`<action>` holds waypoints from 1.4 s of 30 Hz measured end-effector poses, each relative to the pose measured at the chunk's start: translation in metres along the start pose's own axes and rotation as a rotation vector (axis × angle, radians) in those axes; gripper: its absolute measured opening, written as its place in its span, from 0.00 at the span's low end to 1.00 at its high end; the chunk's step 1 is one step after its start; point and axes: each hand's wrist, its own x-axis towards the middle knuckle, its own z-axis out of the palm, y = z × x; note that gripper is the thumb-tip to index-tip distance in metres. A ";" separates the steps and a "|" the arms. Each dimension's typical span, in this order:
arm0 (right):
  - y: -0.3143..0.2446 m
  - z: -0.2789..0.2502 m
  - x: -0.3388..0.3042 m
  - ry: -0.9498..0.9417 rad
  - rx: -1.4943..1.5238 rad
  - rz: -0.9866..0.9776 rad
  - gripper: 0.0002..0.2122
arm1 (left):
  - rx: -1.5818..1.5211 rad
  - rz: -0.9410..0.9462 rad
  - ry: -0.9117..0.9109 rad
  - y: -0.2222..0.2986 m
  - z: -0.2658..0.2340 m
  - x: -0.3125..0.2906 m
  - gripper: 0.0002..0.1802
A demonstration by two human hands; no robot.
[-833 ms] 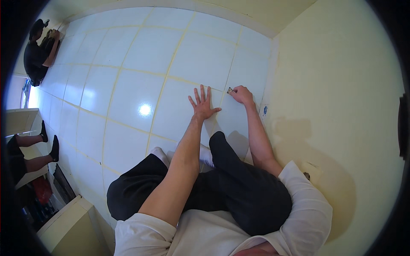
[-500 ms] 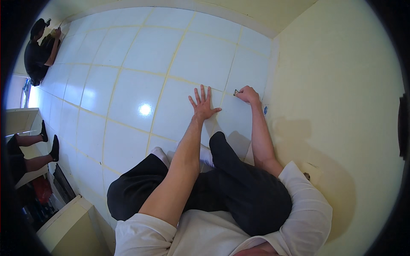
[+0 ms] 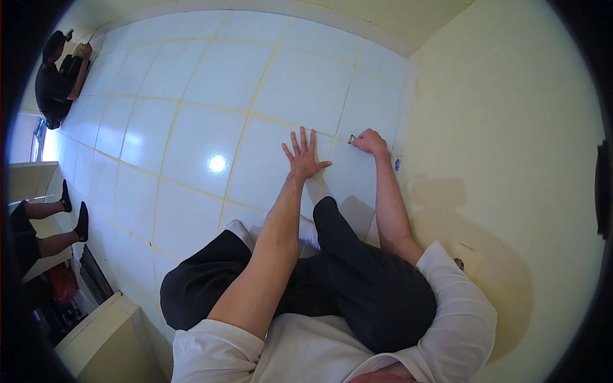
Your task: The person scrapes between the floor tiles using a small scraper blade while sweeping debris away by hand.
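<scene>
My left hand [image 3: 305, 159] lies flat on the white tiled floor [image 3: 306, 76], its fingers spread and nothing in them. To its right, close to the wall, my right hand [image 3: 370, 142] is closed around a small tool with a metallic-looking end [image 3: 352, 139]. That end points left and sits at the floor beside a yellowish grout line; the rest is hidden in my fingers, so its exact kind does not show. Both my arms reach forward over my crossed, dark-trousered legs.
A pale yellow wall [image 3: 511, 127] rises along the right, with a small blue object or mark [image 3: 397, 165] at its foot. A person [image 3: 54, 86] crouches at the far left. Another person's dark shoes [image 3: 82, 222] show nearer, above a pale cabinet-like box [image 3: 102, 338].
The tool's end and my right hand have shifted very slightly. My left hand stays in the same spot on the tiles.
</scene>
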 end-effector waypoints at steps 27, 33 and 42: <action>-0.008 0.003 0.001 -0.031 0.026 0.010 0.18 | 0.013 0.005 0.006 -0.004 0.005 0.002 0.73; 0.005 -0.003 0.007 -0.041 0.018 0.029 0.18 | 0.006 0.018 0.006 0.001 0.003 0.005 0.72; -0.020 0.007 -0.007 -0.020 0.021 -0.004 0.18 | 0.002 0.001 -0.004 -0.001 0.000 -0.002 0.72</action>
